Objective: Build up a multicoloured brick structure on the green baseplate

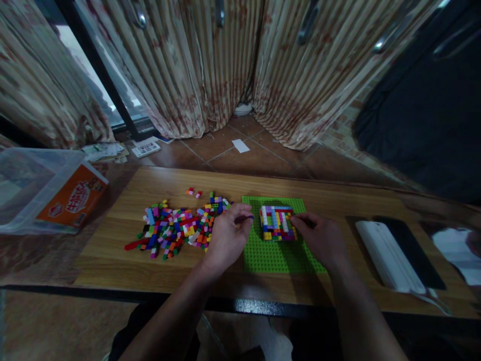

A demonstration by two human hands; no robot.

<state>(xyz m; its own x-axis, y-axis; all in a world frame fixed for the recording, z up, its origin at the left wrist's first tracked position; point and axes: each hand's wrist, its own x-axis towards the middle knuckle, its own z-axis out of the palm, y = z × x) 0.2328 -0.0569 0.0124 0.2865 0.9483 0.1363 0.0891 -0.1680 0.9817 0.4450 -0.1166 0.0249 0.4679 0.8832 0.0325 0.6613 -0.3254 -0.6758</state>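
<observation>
A box-shaped structure of many-coloured toy bricks (277, 228) stands on the green baseplate (263, 258). My left hand (230, 234), just left of the structure, has thumb and forefinger pinched on a small dark toy brick (250, 217), which looks blue or purple. On the other side, my right hand (323, 235) reaches in with its fingers closed at the structure's right edge; its fingertips appear to grip that edge, and they hide part of it. Left of my left hand lies a spread-out pile of loose toy bricks (184, 225), partly covered by that hand.
All this is on a long wooden table (112, 250). A few bricks (191, 191) lie apart behind the pile. Far left is a clear plastic bin (22, 200) with an orange label. To the right lie a white device (387, 255) with a cable and a dark flat object (415, 250).
</observation>
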